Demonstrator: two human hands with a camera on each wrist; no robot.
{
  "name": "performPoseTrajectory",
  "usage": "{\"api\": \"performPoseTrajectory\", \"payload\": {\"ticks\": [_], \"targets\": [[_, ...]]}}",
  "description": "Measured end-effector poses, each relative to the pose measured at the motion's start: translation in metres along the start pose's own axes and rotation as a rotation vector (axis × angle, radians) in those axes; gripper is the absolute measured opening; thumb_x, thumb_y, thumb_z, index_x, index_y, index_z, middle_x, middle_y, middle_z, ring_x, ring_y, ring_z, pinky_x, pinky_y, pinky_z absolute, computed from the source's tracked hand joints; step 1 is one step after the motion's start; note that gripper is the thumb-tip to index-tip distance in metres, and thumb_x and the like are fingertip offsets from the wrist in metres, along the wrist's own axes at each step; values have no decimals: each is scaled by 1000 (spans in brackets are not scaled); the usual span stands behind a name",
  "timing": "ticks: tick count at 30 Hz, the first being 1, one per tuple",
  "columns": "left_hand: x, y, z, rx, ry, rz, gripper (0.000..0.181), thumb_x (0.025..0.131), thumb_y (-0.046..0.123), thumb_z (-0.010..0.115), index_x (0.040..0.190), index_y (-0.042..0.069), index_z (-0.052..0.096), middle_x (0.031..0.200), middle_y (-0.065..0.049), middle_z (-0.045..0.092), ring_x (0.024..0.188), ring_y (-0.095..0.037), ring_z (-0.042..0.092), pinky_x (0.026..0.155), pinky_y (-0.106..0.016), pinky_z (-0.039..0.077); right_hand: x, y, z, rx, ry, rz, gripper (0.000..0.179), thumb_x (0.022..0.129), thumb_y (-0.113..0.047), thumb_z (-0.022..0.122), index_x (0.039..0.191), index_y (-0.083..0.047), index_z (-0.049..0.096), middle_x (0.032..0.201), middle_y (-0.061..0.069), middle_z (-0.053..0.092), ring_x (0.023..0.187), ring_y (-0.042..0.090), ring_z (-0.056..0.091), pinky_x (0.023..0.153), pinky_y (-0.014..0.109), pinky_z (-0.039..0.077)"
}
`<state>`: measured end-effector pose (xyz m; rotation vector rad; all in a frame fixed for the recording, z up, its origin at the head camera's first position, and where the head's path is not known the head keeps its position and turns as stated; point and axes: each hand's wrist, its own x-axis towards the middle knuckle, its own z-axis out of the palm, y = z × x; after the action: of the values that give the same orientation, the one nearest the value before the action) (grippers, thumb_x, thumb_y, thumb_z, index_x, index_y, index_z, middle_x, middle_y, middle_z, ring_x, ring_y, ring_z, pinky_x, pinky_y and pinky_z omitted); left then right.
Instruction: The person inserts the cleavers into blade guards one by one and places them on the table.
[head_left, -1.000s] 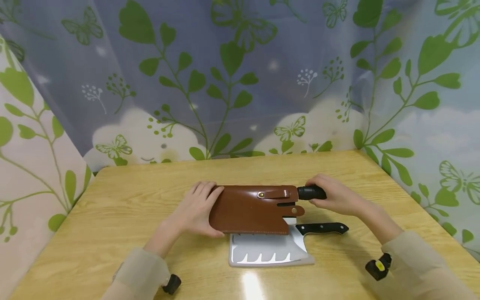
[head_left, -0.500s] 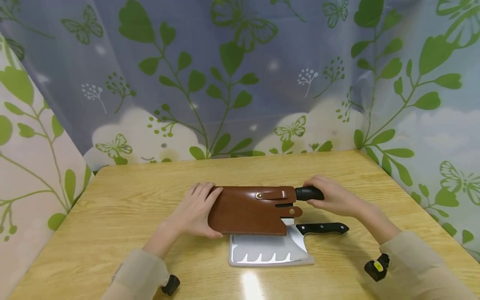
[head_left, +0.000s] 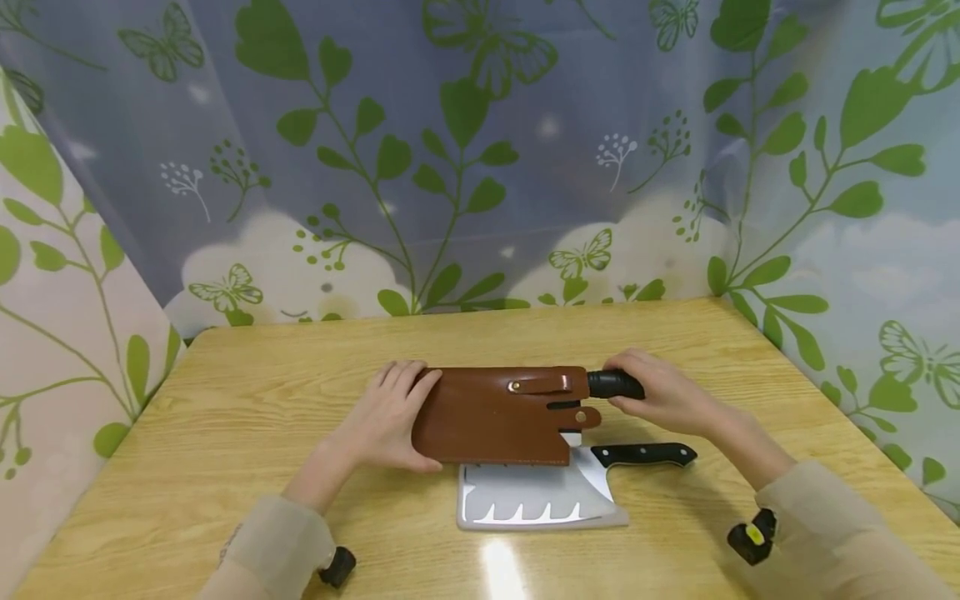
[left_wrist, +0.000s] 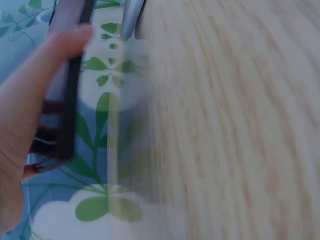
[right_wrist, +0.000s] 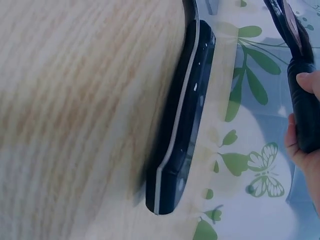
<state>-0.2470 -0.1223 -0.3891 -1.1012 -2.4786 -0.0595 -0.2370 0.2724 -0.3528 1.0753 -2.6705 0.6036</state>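
Note:
A brown leather knife sheath (head_left: pixel 487 421) with snap straps spans both hands, lifted over the far part of a second knife. My left hand (head_left: pixel 390 417) grips its left end, thumb along the near edge and fingers over the far edge. From the sheath's right end sticks a black knife handle (head_left: pixel 615 384), which my right hand (head_left: pixel 663 393) holds; the blade is mostly hidden inside. Below lies a cleaver (head_left: pixel 600 479) with a black riveted handle (right_wrist: pixel 182 120), its wide blade partly covered by the sheath. A pale border (head_left: pixel 540 525) runs along that blade.
A light wooden table (head_left: pixel 247 400) carries the cleaver. Behind and at both sides hangs a curtain (head_left: pixel 480 167) printed with leaves and butterflies. Small black devices (head_left: pixel 750 542) are strapped at both wrists.
The sheath and the black handle in it have shifted slightly left, with both hands keeping their hold. The cleaver on the table has stayed put.

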Motion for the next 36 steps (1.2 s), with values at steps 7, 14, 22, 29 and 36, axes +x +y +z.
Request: {"api": "performPoseTrajectory", "payload": {"ticks": [7, 14, 22, 29, 36], "targets": [[10, 2, -3, 10, 30, 52, 116, 52, 74, 68, 138, 2, 38, 128, -23, 45, 117, -36, 43, 100, -52, 34, 8, -6, 4, 29, -10, -16, 31, 84, -8, 67, 113, -4, 56, 101, 2, 57, 84, 12, 51, 67, 30, 44], [9, 4, -1, 40, 58, 56, 115, 51, 76, 66, 136, 3, 40, 125, -22, 47, 115, -36, 45, 99, -50, 35, 9, -8, -3, 86, -87, 42, 37, 83, -4, 66, 119, 0, 56, 107, 8, 57, 90, 18, 53, 72, 35, 47], [9, 2, -4, 38, 100, 62, 115, 49, 76, 67, 134, 3, 43, 124, -22, 48, 115, -36, 45, 98, -51, 36, 7, -5, -9, 64, -110, 103, 39, 76, -3, 68, 113, -1, 58, 105, 10, 58, 88, 19, 52, 72, 34, 45], [4, 6, -1, 41, 83, 48, 115, 50, 77, 66, 134, 2, 43, 124, -21, 48, 114, -35, 46, 98, -52, 35, 4, -7, -9, 75, -61, 105, 36, 79, -7, 70, 114, -3, 62, 106, 5, 62, 96, 22, 57, 80, 41, 47], [5, 11, 2, 51, 97, 36, 115, 49, 77, 66, 133, 3, 44, 124, -20, 49, 113, -34, 47, 97, -50, 37, 0, -8, -10, 90, -25, 105, 35, 80, -7, 71, 114, -1, 62, 106, 8, 64, 98, 26, 58, 82, 44, 48]]}}
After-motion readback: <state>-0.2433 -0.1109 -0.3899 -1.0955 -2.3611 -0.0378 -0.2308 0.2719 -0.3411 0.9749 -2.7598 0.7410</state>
